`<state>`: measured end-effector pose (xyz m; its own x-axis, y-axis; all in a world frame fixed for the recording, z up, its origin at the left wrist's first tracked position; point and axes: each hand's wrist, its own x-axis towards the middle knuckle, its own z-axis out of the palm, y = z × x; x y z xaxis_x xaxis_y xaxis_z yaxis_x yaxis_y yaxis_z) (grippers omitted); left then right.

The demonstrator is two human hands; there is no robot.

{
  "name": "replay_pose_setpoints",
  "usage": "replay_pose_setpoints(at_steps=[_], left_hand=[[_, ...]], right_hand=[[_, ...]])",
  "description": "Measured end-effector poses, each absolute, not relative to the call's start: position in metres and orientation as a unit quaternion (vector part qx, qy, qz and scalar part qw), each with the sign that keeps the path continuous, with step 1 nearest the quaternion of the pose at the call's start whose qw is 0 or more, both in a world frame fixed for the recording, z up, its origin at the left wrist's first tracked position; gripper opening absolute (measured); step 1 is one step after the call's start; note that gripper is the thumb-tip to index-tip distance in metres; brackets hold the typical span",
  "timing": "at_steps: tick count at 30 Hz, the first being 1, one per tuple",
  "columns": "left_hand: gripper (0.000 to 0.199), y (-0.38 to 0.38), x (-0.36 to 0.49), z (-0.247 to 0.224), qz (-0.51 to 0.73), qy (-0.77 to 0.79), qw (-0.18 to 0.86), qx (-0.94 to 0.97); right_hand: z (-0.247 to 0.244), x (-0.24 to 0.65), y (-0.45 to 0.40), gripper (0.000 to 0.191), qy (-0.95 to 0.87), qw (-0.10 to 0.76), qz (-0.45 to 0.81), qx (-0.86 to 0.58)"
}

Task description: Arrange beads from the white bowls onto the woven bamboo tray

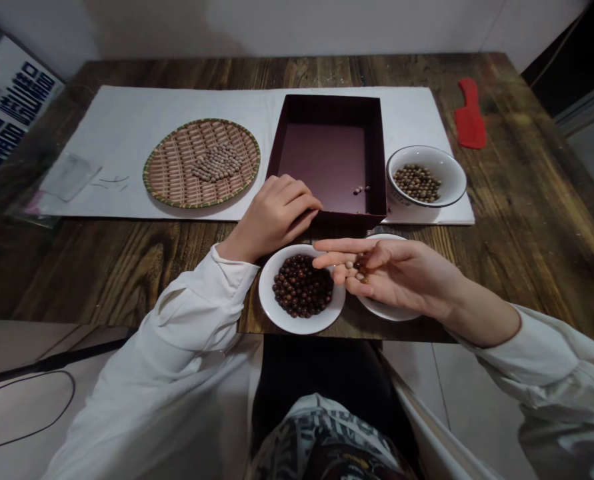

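My left hand (281, 210) lies over the near left corner of a dark maroon box (321, 150), its fingers curled onto the rim; the thumb's hold is partly hidden. My right hand (391, 273) is turned palm up with several small beads (361, 267), pale and brown, cupped among its bent fingers. Its index finger points left over a white bowl (268, 303) of dark brown beads (303, 287). Beneath this hand is a second white dish (387, 311), mostly covered, so its contents are hidden. Inside the box a few pale beads (361, 190) sit near its front right corner.
A round woven tray (169, 163) bears pale beads (218, 163) on a white board (121, 113). Right of the box stands an enamel bowl (451, 170) of mottled beads (417, 183). A red comb (471, 120) and a plastic bag (69, 179) lie farther out.
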<state>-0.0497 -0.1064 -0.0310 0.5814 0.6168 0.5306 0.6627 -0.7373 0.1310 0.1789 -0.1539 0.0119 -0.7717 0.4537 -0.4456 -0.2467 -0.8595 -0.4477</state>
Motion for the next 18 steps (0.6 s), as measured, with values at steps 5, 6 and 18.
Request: replay_pose_setpoints(at_steps=[5,6,18], left_hand=[[0.017,-0.107,-0.05,-0.03,-0.278,-0.362,0.039,-0.889],[0.017,-0.107,-0.05,-0.03,-0.278,-0.36,0.045,-0.889],[0.015,-0.108,-0.05,-0.029,-0.281,-0.338,0.083,-0.894]], right_hand=[[0.011,0.18,-0.151,0.046,-0.19,0.212,0.913,-0.293],[0.011,0.18,-0.15,0.046,-0.19,0.221,0.91,-0.297],[0.024,0.195,-0.123,0.04,-0.218,0.381,0.816,-0.377]])
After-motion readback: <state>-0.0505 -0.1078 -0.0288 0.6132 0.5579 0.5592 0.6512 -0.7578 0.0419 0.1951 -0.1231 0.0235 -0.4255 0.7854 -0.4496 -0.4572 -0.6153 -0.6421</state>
